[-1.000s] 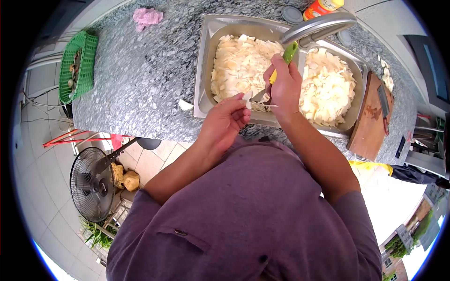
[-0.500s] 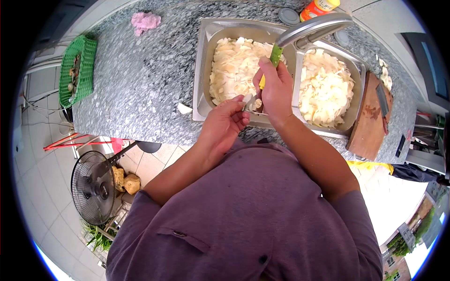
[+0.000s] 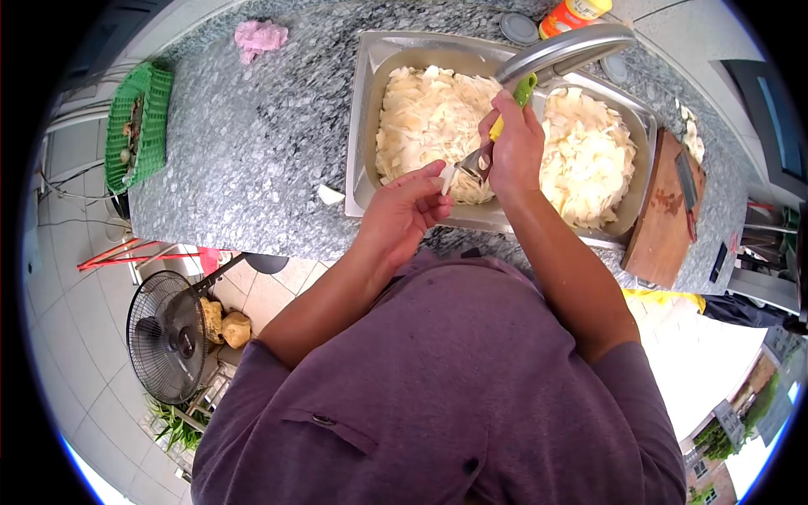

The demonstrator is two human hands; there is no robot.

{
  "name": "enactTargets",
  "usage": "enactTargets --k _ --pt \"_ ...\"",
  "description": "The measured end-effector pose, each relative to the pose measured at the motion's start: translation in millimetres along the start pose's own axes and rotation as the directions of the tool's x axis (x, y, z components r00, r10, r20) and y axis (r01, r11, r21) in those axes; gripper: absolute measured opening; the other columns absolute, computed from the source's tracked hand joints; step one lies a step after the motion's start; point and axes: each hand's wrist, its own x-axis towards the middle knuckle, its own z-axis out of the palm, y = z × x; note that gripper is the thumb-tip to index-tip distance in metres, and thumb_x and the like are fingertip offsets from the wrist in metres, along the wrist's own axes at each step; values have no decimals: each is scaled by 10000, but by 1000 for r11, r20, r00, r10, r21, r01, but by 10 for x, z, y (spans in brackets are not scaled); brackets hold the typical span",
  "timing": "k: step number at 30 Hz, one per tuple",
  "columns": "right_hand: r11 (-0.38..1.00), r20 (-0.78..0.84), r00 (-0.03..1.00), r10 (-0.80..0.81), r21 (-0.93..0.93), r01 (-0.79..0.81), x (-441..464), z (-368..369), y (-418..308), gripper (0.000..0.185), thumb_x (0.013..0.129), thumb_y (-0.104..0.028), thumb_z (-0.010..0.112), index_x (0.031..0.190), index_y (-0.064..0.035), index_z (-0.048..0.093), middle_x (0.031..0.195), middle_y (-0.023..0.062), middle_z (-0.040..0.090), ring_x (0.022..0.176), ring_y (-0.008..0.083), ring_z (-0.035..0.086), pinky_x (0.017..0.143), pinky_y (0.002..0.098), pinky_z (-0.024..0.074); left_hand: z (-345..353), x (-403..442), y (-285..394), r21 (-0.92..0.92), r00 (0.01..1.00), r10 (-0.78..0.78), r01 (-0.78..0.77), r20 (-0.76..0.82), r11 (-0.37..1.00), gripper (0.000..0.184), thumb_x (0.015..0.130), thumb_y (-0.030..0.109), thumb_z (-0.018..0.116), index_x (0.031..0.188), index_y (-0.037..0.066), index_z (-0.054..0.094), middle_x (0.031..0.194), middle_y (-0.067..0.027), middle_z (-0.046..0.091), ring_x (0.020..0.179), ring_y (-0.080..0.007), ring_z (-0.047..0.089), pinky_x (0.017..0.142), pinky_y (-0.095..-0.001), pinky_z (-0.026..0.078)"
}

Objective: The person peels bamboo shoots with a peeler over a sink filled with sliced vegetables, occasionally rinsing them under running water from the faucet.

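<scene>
Over the front of the left basin, my right hand (image 3: 516,156) is closed round the green and yellow handle of a peeler (image 3: 523,88). Its metal head points down and left. Just left of that head, my left hand (image 3: 400,210) pinches a small white piece of root vegetable (image 3: 447,179) between thumb and fingers. The piece's tip is close to the metal head; whether they touch I cannot tell. Below both hands, pale thin slices (image 3: 429,118) fill the left basin of the steel sink (image 3: 355,143). More slices (image 3: 587,160) fill the right basin.
A curved faucet (image 3: 564,52) reaches over the sink. To the right lie a wooden cutting board (image 3: 656,223) and a knife (image 3: 687,181). On the left are a white piece (image 3: 330,194), a pink cloth (image 3: 260,38) and a green basket (image 3: 143,151). A jar (image 3: 572,17) stands behind.
My right hand and the peeler have shifted right and slightly up, away from my left hand. My left hand has moved slightly, and the white piece now shows more clearly.
</scene>
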Motion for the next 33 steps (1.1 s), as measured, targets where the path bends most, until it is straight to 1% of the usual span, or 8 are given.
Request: enactTargets --k 5,12,15,20,23,26,30,33 --pt "998 102 994 33 -56 -28 -35 -47 46 223 983 -271 584 984 -49 570 618 39 520 417 110 396 385 261 292 40 -39 3 26 995 -97 96 40 995 371 953 70 646 1292 -44 548 923 -68 683 841 -183 707 784 -307 602" --pt "997 111 993 31 -72 -23 -80 -36 49 228 984 -279 596 976 -52 571 617 36 522 422 100 392 393 253 286 -54 -32 -22 113 980 -190 183 58 977 172 982 136 623 1040 -21 664 895 -122 724 775 -211 729 731 -327 625" --pt "997 129 991 47 -72 -38 -92 -40 39 265 987 -292 605 873 -59 546 588 23 530 458 99 443 428 261 362 -95 -31 -42 144 973 -208 193 98 971 183 991 155 608 1006 -14 677 893 -128 724 765 -217 728 724 -335 625" --pt "997 146 988 52 -57 -44 -110 -44 35 217 984 -276 600 957 -62 573 610 34 519 433 98 402 396 257 289 -115 -32 -31 85 965 -241 233 100 969 182 981 166 597 991 -1 669 862 -116 710 744 -222 712 703 -349 608" --pt "997 157 984 83 -5 -83 -140 -72 -56 210 986 -269 594 954 -62 574 605 37 517 435 102 408 394 264 296 -65 -17 -60 72 995 -98 97 10 993 182 973 170 594 975 1 661 848 -110 700 737 -216 695 711 -339 588" --pt "996 165 982 90 13 -94 -148 -95 -78 199 989 -262 589 953 -67 579 598 37 512 429 113 410 378 266 299 -131 16 -43 50 993 -101 98 68 994 168 972 158 595 967 4 665 852 -106 698 738 -205 683 729 -328 573" --pt "999 84 995 52 -21 -50 -42 -184 -10 208 985 -277 598 936 -77 572 602 35 515 424 115 412 364 260 294 -170 76 -116 316 998 57 -65 35 946 189 967 189 630 979 9 685 854 -89 703 744 -194 683 728 -317 562" --pt "999 -38 998 44 -24 -45 62 -335 12 228 978 -298 611 911 -86 560 611 33 521 425 117 422 363 257 303 -348 290 -167 688 968 250 -186 8 701 246 949 241 673 1011 7 714 880 -79 724 774 -188 695 730 -305 550"
